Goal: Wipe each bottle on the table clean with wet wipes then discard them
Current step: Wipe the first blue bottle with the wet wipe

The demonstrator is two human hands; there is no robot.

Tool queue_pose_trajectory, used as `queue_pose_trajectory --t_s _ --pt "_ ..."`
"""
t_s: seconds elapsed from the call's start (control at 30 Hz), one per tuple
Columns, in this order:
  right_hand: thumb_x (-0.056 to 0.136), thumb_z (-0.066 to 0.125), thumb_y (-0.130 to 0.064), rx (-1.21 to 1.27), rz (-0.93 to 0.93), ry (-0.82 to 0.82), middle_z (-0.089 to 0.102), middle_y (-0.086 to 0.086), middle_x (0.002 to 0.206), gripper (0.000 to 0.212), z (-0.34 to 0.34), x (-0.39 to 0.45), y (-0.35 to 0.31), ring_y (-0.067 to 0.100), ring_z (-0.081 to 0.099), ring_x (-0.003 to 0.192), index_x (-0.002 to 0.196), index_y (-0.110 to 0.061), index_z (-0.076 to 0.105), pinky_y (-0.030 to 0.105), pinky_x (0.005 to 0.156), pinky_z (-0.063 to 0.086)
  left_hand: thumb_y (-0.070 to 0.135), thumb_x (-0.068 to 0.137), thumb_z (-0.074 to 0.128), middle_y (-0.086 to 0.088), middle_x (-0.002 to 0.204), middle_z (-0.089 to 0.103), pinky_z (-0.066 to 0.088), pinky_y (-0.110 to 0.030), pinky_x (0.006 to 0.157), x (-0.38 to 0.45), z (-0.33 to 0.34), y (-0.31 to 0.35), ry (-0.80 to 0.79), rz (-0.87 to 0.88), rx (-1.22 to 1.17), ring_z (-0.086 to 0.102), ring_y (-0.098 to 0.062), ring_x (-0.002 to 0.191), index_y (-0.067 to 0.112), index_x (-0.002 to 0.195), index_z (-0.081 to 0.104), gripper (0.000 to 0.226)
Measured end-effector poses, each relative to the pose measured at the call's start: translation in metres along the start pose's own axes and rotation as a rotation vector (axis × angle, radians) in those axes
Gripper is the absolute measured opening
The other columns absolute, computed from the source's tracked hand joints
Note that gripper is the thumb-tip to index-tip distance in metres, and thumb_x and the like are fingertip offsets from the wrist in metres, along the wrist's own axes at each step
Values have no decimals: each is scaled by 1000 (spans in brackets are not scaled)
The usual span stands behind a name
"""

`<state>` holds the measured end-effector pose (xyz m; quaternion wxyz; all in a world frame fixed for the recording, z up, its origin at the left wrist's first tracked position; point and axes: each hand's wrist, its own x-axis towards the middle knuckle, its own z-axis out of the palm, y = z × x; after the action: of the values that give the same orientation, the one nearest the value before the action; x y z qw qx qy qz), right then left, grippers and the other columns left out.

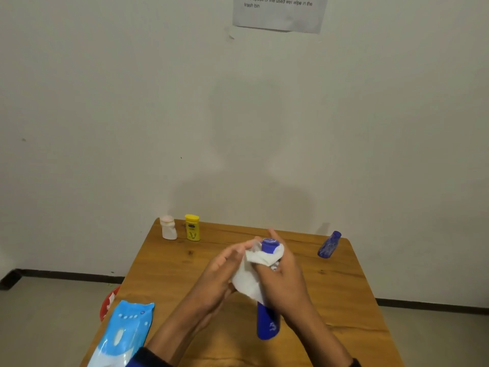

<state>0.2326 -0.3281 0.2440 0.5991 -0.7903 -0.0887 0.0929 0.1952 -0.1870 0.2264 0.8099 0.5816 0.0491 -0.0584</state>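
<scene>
A tall blue bottle [267,323] is held above the wooden table [185,263], its blue cap [270,245] showing at the top. A white wet wipe [251,279] is wrapped around its upper body. My right hand [287,276] grips the bottle over the wipe. My left hand [222,271] presses against the wipe from the left side, fingers extended. A white bottle [168,228] and a yellow bottle [192,227] stand at the far left of the table. A small dark blue bottle [329,245] stands at the far right.
A blue and white pack of wet wipes [123,337] lies at the table's near left corner. A red bin [109,303] shows on the floor beside the table's left edge. A printed sheet [280,11] hangs on the wall.
</scene>
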Motion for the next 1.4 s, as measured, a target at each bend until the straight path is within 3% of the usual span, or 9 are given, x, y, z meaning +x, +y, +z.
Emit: queue_pose_trajectory --t_s 0.2,0.4,0.57,0.97,1.1,1.2,1.27,1.33,1.4 --pt "86 72 -8 444 -3 146 76 -3 102 45 -11 13 -11 18 73 93 126 -26 61 32 74 61 72 71 74 3 115 74 58 -39 91 -14 11 -21 -282 -309 142 71 -21 110 35 133 50 77" --pt "82 76 -2 369 41 185 69 17 74 13 -22 18 -14 22 70 61 79 -6 64 27 48 55 50 69 88 -4 89 73 61 -34 81 -17 22 -18 -303 -304 127 70 -19 85 12 120 53 72" --pt "57 75 -64 556 62 137 75 10 81 53 -24 12 -25 20 70 70 85 -19 73 32 58 56 63 80 72 -5 80 58 58 -37 80 -22 24 -17 -376 -371 -117 54 -15 71 8 120 52 71" --pt "98 61 -28 889 10 470 75 13 100 29 -91 58 -56 28 75 77 120 -10 62 36 62 59 68 89 56 -7 80 54 50 -40 89 -27 19 -26 -513 -376 -250 51 -15 73 1 138 55 83" --pt "101 54 -24 560 -165 403 74 8 104 15 -69 49 -57 29 72 96 107 -23 67 53 87 58 68 89 55 -7 75 52 50 -43 87 -23 21 -25 -526 -330 -322 48 -15 68 10 144 50 81" --pt "98 47 -15 1 -514 222 60 -17 130 35 -36 21 -43 6 55 123 110 -42 66 33 101 48 69 84 62 -10 72 48 51 -42 85 -17 25 -25 -475 -304 -369 44 -16 65 17 142 52 78" --pt "96 47 -10 -311 -623 115 25 -15 159 47 -15 6 -23 15 23 148 134 -35 54 27 114 32 70 77 70 -11 74 51 53 -42 84 -14 25 -22 -438 -290 -384 49 -17 66 18 131 64 76" --pt "96 48 -2 -417 -650 84 -5 -13 165 62 -3 -7 -5 16 -3 153 150 -31 38 24 117 19 72 67 77 -16 93 67 53 -49 94 -14 23 -19 -369 -255 -383 63 -23 80 31 122 72 68" --pt "94 49 2 -411 -652 75 -8 -12 165 69 -1 -17 6 5 2 151 152 -31 34 17 113 29 72 71 72 -13 119 72 44 -58 107 -15 20 -18 -340 -206 -398 68 -28 102 41 125 68 63"
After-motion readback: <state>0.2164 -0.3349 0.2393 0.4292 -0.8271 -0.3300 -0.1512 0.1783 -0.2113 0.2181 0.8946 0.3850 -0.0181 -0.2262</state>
